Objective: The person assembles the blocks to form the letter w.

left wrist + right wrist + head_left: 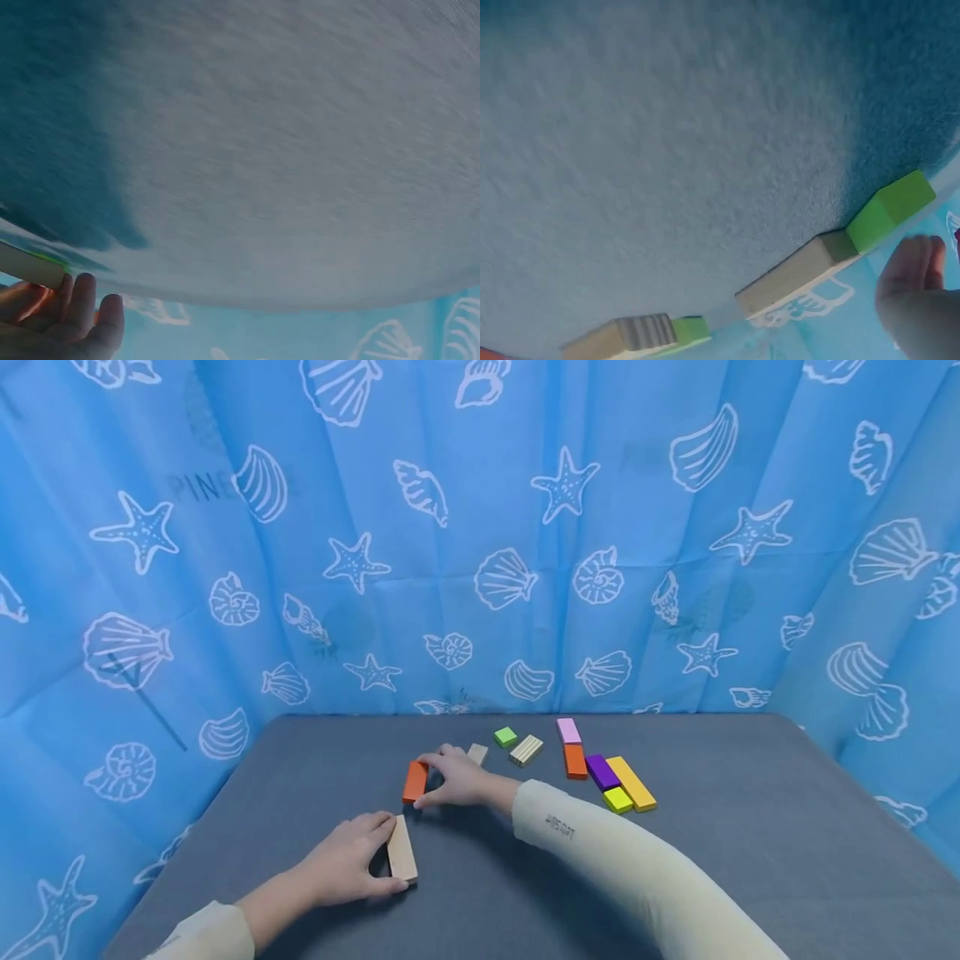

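Your left hand is pinching a plain block, right hand an orange block, center-left; purple block, long yellow block, center-right, likely awaiting handling.

Remotely, I see white shells and starfish on a blue curtain, a grey table, cream sleeves; left, an orange block and, nearer, a pale wooden block; far, a striped tan block; right, a pink block, a purple block.
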Motion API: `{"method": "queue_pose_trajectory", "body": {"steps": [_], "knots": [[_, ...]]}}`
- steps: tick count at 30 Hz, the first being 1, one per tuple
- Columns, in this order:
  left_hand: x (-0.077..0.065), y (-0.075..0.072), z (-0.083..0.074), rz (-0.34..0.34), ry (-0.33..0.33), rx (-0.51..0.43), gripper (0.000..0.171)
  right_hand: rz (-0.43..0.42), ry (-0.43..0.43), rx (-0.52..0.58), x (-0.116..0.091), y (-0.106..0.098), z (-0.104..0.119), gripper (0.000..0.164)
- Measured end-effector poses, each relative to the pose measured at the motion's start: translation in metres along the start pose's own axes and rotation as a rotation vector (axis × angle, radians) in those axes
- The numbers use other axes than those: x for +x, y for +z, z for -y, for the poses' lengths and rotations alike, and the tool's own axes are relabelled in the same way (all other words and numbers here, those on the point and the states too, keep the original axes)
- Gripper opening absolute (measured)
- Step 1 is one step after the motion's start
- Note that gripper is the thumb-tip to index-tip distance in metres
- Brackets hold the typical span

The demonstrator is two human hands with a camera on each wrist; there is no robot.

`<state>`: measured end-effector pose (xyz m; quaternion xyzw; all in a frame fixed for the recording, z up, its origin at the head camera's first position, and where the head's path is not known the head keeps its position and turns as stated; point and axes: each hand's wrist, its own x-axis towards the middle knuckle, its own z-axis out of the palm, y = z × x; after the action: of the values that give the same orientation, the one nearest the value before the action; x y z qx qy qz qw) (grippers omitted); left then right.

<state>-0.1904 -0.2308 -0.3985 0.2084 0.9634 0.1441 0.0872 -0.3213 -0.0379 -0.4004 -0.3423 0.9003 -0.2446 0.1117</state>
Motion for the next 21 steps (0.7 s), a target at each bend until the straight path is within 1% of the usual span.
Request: {"method": "queue_pose_trajectory", "body": {"steps": [2, 4, 6, 8, 10, 11, 13, 16, 19, 21], "knots": [[0.0, 0.003, -0.005, 0.011, 0.013, 0.009, 0.092, 0.017, -0.012, -0.123, 0.004, 0.001, 0.002, 0.073], [0.0, 0.007, -0.009, 0.015, 0.028, 0.018, 0.092, 0.045, -0.009, -0.2, 0.008, 0.002, 0.005, 0.071], [0.001, 0.011, -0.012, 0.019, 0.031, 0.028, 0.092, 0.085, 0.001, -0.248, 0.011, 0.004, 0.007, 0.07], [0.002, 0.014, -0.014, 0.028, 0.022, 0.035, 0.093, 0.133, 0.007, -0.271, 0.015, 0.004, 0.009, 0.069], [0.002, 0.017, -0.016, 0.042, -0.007, 0.034, 0.095, 0.179, 0.019, -0.252, 0.018, 0.004, 0.009, 0.07], [0.001, 0.018, -0.017, 0.043, -0.023, 0.037, 0.096, 0.195, 0.027, -0.224, 0.019, 0.003, 0.008, 0.069], [-0.002, 0.021, -0.02, 0.026, -0.049, 0.061, 0.096, 0.211, 0.037, -0.159, 0.022, 0.001, 0.008, 0.067], [-0.007, 0.025, -0.025, -0.049, -0.071, 0.128, 0.09, 0.202, 0.029, -0.072, 0.026, -0.001, 0.005, 0.062], [-0.01, 0.029, -0.029, -0.122, -0.073, 0.191, 0.081, 0.178, 0.013, -0.071, 0.029, -0.001, 0.003, 0.055], [-0.01, 0.03, -0.03, -0.133, -0.073, 0.196, 0.076, 0.168, 0.018, -0.096, 0.031, 0.0, 0.002, 0.052]]}}
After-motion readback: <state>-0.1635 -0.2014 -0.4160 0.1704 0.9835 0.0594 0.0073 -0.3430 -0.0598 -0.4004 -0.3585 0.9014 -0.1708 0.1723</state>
